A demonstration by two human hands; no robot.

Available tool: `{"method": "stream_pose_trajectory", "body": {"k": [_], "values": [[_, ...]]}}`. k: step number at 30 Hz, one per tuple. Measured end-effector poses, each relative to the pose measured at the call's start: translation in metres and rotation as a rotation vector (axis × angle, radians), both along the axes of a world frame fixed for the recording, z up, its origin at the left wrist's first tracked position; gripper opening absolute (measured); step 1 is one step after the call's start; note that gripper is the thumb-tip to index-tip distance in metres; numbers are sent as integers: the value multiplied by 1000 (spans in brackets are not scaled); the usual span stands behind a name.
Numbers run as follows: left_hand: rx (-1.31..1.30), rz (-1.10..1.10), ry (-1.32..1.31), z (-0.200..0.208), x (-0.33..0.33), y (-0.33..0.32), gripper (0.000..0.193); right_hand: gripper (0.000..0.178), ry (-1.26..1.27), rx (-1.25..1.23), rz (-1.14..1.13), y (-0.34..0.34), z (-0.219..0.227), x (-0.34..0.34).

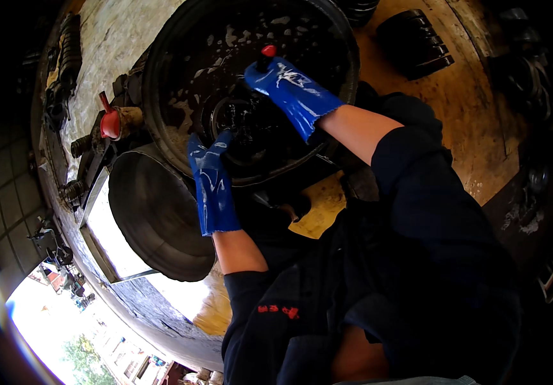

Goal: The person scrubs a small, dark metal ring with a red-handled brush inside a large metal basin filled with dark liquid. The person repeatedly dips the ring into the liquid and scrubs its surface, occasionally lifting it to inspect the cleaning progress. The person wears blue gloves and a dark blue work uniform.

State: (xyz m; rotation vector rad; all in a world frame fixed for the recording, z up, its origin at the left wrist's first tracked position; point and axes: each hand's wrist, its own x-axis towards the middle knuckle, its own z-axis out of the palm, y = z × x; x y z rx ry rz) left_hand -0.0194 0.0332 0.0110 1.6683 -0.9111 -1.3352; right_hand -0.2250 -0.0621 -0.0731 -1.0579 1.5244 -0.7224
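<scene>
Both my hands wear long blue rubber gloves and work over a large, dark round basin [154, 96] with dark liquid and patches of foam. My right hand [283, 83] is closed around a black-handled tool whose red end [268, 51] sticks up above the fist; its working end is hidden. In the basin's near part lies a wet, dark round part [243, 131] with ring-shaped edges. At its near left edge is my left hand [211, 173], thumb and fingers straddling the rim. The glove is wet, and the fingertips are partly lost against the dark part.
A deep dark metal bowl [154, 218] stands tilted at the basin's near left. Beyond it sits a red-handled valve [111, 119] beside the basin. A stack of dark rings [414, 45] lies on the brown surface at the far right. A light frame [100, 237] stands left of the bowl.
</scene>
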Motion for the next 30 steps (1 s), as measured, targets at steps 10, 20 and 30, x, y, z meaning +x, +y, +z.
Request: {"method": "stream_pose_trajectory", "body": {"k": [10,20,30], "values": [[-45,-68,91,-26,27,0,57,25,-247,-232,281,25,52,30],[16,-215,-72,21,-25,-8,71,26,-439,116,-244,48,42,-29],[-219,-1094,-899,-14,8,-119,34,13,-684,139,-323,40,25,-24]]}}
